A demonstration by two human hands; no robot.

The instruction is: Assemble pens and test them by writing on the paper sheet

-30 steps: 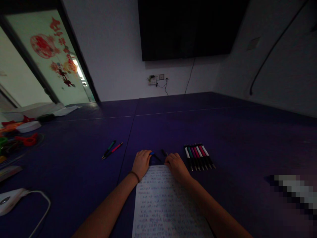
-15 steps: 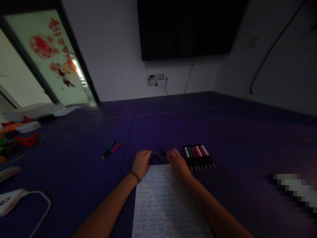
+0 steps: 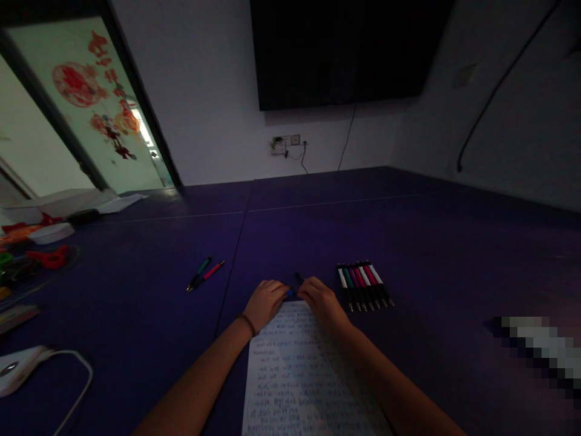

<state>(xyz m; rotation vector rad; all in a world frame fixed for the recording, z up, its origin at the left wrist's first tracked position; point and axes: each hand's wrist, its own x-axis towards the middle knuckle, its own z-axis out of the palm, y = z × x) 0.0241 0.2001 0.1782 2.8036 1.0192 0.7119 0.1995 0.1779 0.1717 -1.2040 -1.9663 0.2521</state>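
My left hand is closed at the top edge of a handwritten sheet of paper, gripping a blue pen mostly hidden by the fingers. Close beside it, my right hand pinches a dark pen-like piece, whose black end sticks out beyond the fingertips. Whether the two pieces touch is too dark to tell. To the right lies a neat row of several pens with white, green, purple and pink barrels, tips toward me. On the left, a green pen and a pink pen lie apart from the row.
The purple table has a seam left of my hands. Along its left side are a white device with a cable, red scissors-like handles, a white roll and papers. A screen hangs on the wall.
My left hand has moved right and slightly nearer with the blue pen, and my right hand has shifted left. The gap between them has narrowed. The pens on the table have not moved.
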